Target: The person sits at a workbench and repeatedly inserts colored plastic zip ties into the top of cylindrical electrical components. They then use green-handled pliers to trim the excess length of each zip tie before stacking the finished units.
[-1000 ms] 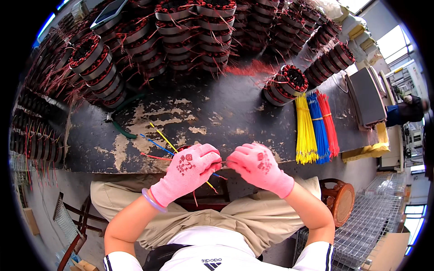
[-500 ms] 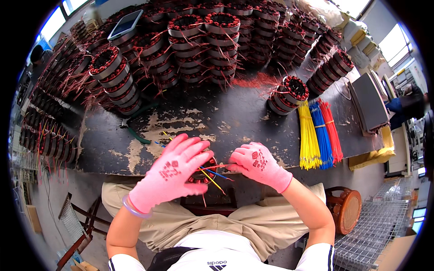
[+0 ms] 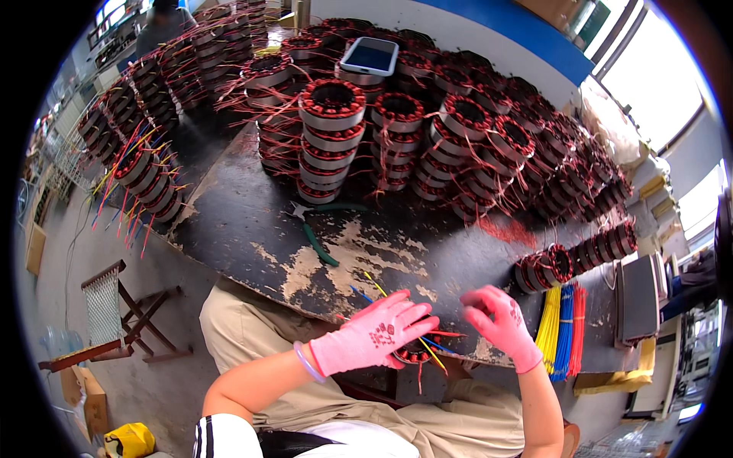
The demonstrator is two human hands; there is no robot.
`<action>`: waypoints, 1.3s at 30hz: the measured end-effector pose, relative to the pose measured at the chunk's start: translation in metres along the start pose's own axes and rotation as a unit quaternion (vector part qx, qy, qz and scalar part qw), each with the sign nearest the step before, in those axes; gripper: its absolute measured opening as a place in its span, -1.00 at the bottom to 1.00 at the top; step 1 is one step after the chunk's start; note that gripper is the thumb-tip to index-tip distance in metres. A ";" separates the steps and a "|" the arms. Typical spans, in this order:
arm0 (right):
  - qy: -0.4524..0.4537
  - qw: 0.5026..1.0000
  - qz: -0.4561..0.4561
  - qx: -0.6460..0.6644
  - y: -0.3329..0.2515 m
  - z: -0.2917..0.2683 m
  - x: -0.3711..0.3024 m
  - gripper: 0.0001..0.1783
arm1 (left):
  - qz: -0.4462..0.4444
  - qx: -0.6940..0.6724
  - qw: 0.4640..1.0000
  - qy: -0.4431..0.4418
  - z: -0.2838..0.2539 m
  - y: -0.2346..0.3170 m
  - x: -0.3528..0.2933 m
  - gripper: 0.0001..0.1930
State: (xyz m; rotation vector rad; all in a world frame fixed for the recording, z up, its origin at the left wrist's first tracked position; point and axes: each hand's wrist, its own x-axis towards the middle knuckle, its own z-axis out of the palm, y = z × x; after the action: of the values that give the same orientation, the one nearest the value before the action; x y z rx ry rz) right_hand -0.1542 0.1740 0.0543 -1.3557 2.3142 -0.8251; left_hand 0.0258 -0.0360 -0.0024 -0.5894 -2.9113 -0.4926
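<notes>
Pair of pink-gloved grips, set apart, bare forearms.
Left grip (image 3: pixel 378 334): back upward, fingers extended rightward, thumb mostly hidden; left forearm (image 3: pixel 263 382) slanting from lower left. Right grip (image 3: pixel 502 324): raised, blurred, fingers bent leftward; right forearm (image 3: pixel 540 408) near upright.

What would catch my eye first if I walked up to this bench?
Probably the crowd of red-wound metal rings, stacked along the far side of the dark bench. Next, at its near edge, the pink-gloved left hand lies over a single wound ring, while the right hand hovers apart, to its right. Farther right lie yellow, blue and red wire bundles.
</notes>
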 end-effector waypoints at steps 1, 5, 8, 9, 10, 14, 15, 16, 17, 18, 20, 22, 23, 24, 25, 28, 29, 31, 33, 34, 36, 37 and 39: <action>0.020 0.998 0.009 -0.053 -0.018 0.000 0.019 -0.69 | -0.007 0.012 1.000 0.000 0.000 0.003 0.000 0.04; 0.001 0.975 -0.105 -0.195 -0.064 0.065 0.111 -0.11 | -0.072 -0.037 0.997 -0.003 -0.003 0.015 0.004 0.00; -0.052 0.962 -0.104 -0.249 -0.099 0.116 0.179 0.24 | -0.077 -0.001 0.997 -0.003 0.009 0.018 0.007 -0.06; -0.029 0.949 -0.103 -0.297 -0.094 0.131 0.194 0.22 | -0.077 0.003 0.997 0.005 0.011 0.021 0.011 -0.10; -0.042 0.943 -0.085 -0.319 -0.103 0.140 0.201 0.20 | -0.078 -0.013 0.996 0.047 0.014 0.022 0.008 -0.22; -0.144 0.925 -0.002 -0.351 -0.135 0.141 0.217 0.03 | -0.086 -0.070 0.987 0.119 0.036 0.022 0.002 -0.34; -0.150 0.925 0.000 -0.349 -0.136 0.141 0.220 -0.04 | -0.086 -0.058 0.989 0.105 0.033 0.023 0.002 -0.33; -0.155 0.925 0.004 -0.347 -0.134 0.140 0.222 -0.10 | -0.085 -0.046 0.991 0.091 0.027 0.024 0.004 -0.31; -0.159 0.925 0.009 -0.344 -0.130 0.140 0.222 -0.17 | -0.082 -0.034 0.993 0.077 0.024 0.025 0.006 -0.30; -0.085 0.913 -0.052 -0.395 -0.124 0.142 0.217 -0.29 | -0.087 0.000 0.995 0.056 0.023 0.025 0.007 -0.28; -0.047 0.929 -0.069 -0.361 -0.132 0.119 0.199 -0.31 | -0.106 0.054 0.993 0.020 0.020 0.027 0.009 -0.20; 0.010 0.959 -0.070 -0.274 -0.124 0.086 0.164 -0.34 | -0.126 0.106 0.986 -0.017 0.008 0.030 0.013 -0.08; 0.052 0.974 -0.066 -0.208 -0.113 0.067 0.139 -0.36 | -0.131 0.112 0.985 0.021 0.003 0.027 0.011 -0.03; 0.057 0.992 -0.045 -0.103 -0.102 0.046 0.113 -0.44 | -0.152 0.091 0.984 0.012 -0.004 0.025 0.010 0.00; -0.019 0.998 0.042 0.039 -0.093 0.020 0.090 -0.50 | -0.172 0.070 0.983 0.004 -0.008 0.023 0.008 0.04; -0.080 0.810 0.196 0.547 -0.032 -0.011 0.008 -0.48 | -0.179 0.043 0.983 0.008 -0.015 0.005 0.010 0.04; -0.066 0.786 0.215 0.576 -0.018 -0.013 -0.019 -0.46 | -0.171 0.049 0.984 0.009 -0.015 -0.003 0.011 0.04; -0.068 0.776 0.276 0.563 0.003 -0.005 -0.062 -0.43 | -0.161 0.042 0.986 0.028 -0.017 -0.019 0.007 0.04; -0.107 0.766 0.293 0.563 0.003 0.002 -0.089 -0.44 | -0.147 0.046 0.987 0.047 -0.017 -0.030 0.005 0.04; -0.130 0.743 0.306 0.581 0.007 0.011 -0.098 -0.42 | -0.145 0.037 0.987 0.050 -0.018 -0.034 0.005 0.04; -0.165 0.722 0.318 0.592 0.008 0.024 -0.103 -0.36 | -0.133 0.035 0.989 0.046 -0.023 -0.036 0.008 0.03; -0.171 0.724 0.314 0.590 0.007 0.028 -0.100 -0.35 | -0.126 0.033 0.990 0.045 -0.026 -0.037 0.008 0.03; -0.184 0.730 0.308 0.582 0.006 0.032 -0.092 -0.35 | -0.120 0.029 0.991 0.049 -0.027 -0.038 0.009 0.03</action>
State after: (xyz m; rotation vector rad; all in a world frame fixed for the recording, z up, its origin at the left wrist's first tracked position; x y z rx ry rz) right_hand -0.0960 0.2467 0.0251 -0.1222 1.2349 -1.2453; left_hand 0.0046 -0.0750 0.0137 -0.2009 -2.9035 -0.4468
